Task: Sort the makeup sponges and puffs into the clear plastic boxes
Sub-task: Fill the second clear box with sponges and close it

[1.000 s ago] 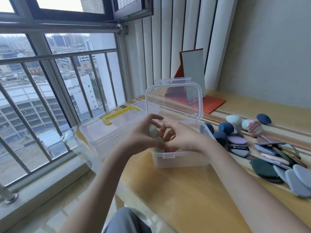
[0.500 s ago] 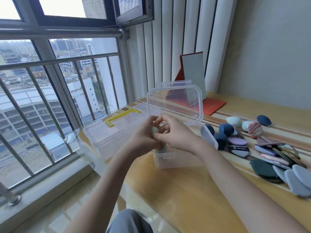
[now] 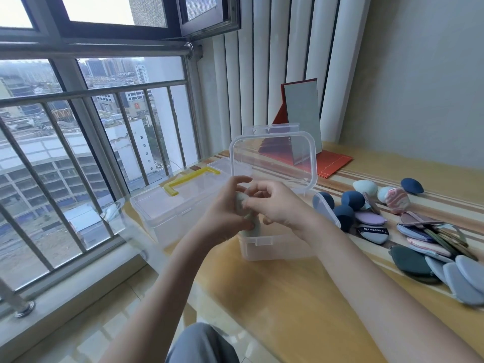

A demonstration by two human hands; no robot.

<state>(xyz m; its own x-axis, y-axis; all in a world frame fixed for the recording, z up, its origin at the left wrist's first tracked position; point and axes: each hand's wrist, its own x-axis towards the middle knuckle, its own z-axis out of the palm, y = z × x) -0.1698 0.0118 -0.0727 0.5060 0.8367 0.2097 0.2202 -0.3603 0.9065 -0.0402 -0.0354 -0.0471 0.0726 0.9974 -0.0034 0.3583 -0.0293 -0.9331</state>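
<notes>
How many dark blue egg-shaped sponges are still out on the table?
4: one far back by the stripes, one beside the pale sponges, one in front of it, one behind the small box's flap. More may be hidden.

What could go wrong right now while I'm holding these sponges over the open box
Both hands, left hand and right hand, pinch pale green sponges above the near wall of the open clear box; one may slip and fall outside it. The upright lid stands just behind your fingers, so a bump might swing it shut. The box sits toward the table edge, so a dropped sponge might roll to the floor.
</notes>
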